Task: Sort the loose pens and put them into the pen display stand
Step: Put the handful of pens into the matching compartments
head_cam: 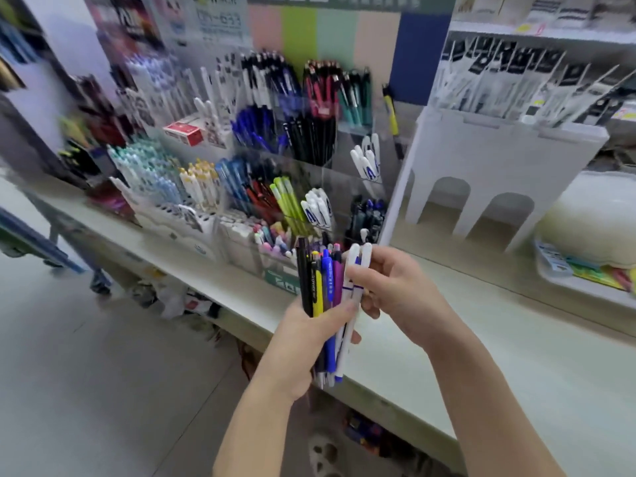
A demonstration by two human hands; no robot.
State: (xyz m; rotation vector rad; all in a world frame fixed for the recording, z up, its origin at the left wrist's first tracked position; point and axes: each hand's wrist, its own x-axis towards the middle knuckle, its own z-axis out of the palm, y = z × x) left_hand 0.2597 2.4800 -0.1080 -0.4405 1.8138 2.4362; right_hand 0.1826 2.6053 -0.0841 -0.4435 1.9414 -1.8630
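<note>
Counter (481, 339) runs across your front. The pen display stand (344, 170) sits on it just beyond your hands, with pens grouped by colour in its compartments. Your left hand (303, 339) is wrapped round a mixed bundle of pens (321, 287), held upright with the thumb across the barrels. Your right hand (395, 287) pinches two white pens (358, 270) at the bundle's right edge, touching it.

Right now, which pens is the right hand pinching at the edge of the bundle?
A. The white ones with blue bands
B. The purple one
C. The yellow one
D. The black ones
A: the right hand pinches the two white pens at the right edge of the bundle, which the left hand grips.
</note>
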